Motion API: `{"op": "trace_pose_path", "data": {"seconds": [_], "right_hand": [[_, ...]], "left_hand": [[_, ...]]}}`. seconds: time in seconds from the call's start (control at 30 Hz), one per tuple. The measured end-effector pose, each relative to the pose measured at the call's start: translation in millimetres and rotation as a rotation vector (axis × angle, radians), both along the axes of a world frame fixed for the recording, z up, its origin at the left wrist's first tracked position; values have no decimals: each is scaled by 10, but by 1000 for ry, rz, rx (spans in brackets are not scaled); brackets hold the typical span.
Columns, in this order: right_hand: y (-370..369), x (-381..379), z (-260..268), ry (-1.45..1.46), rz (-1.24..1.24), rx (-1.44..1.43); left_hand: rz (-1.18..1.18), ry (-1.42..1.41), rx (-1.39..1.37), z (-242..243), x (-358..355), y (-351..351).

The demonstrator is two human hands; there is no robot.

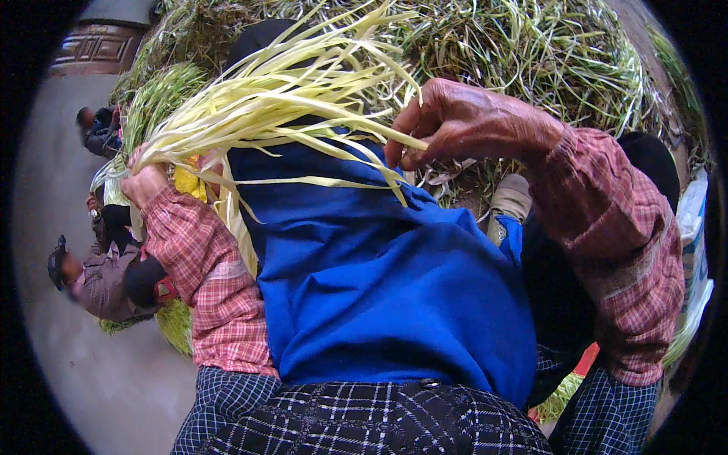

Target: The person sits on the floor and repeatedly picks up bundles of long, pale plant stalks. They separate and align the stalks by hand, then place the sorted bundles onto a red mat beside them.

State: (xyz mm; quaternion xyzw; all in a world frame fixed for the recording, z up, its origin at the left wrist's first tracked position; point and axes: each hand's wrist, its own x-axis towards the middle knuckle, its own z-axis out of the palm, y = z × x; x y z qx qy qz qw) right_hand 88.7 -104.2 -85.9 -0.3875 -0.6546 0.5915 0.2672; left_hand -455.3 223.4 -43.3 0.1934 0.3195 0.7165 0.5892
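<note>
My left hand [145, 182] is closed around one end of a bunch of long, flat, pale yellow leaves [256, 116], which look like blanched chives. The bunch fans out to the right above the blue apron [392, 290] on my lap. At its loose ends, my right hand [466, 122] pinches the tip of one leaf [398, 136] between thumb and finger. Other leaves hang free across the apron. Beside my left wrist is something bright yellow [190, 181], partly hidden by leaves and sleeve.
A large heap of green and withered leaves [523, 62] covers the ground ahead. Two people [108, 278] [102, 131] sit at the left on the grey floor [74, 182]. A shoe [510, 199] shows beyond the apron. White and blue sacking [691, 227] stands at far right.
</note>
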Motion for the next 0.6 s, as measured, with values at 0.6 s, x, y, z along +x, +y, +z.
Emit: {"op": "trace_pose_path", "data": {"seconds": [0.6], "right_hand": [[68, -300, -155, -569, -527, 518]], "left_hand": [[269, 187, 430, 909, 1775, -1030]]}}
